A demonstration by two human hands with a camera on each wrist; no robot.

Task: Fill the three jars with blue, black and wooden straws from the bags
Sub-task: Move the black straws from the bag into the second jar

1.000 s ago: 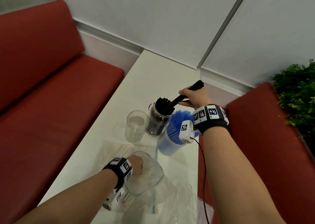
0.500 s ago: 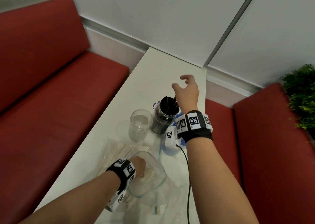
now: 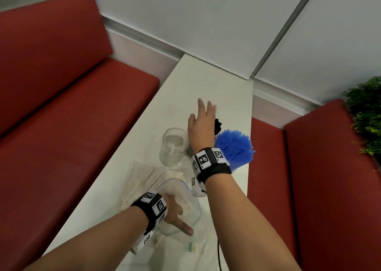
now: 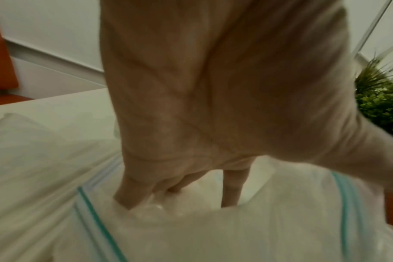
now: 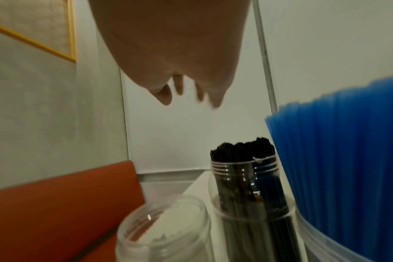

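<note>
My right hand (image 3: 203,117) hovers open and empty, fingers spread, above the jar of black straws (image 3: 217,126), which it partly hides. The right wrist view shows that hand (image 5: 186,92) high over the black straws jar (image 5: 247,186). Left of it stands the empty clear jar (image 3: 174,147), also in the right wrist view (image 5: 166,230). On the right is the blue straws' jar (image 3: 235,144), full and fanned out (image 5: 339,159). My left hand (image 3: 177,213) reaches into the mouth of a clear zip bag (image 3: 192,205), thumb spread. Its fingers (image 4: 128,195) press into the bag (image 4: 247,234).
Wooden straws (image 3: 148,177) lie in a clear bag on the white table (image 3: 206,80), left of my left hand. More crumpled plastic covers the near table end. Red benches (image 3: 72,126) flank both sides. A green plant (image 3: 367,122) stands at the right.
My right hand let go of the black straws it was putting in the jar, opened and swung left over it. My left hand stayed at the bag and spread its thumb.
</note>
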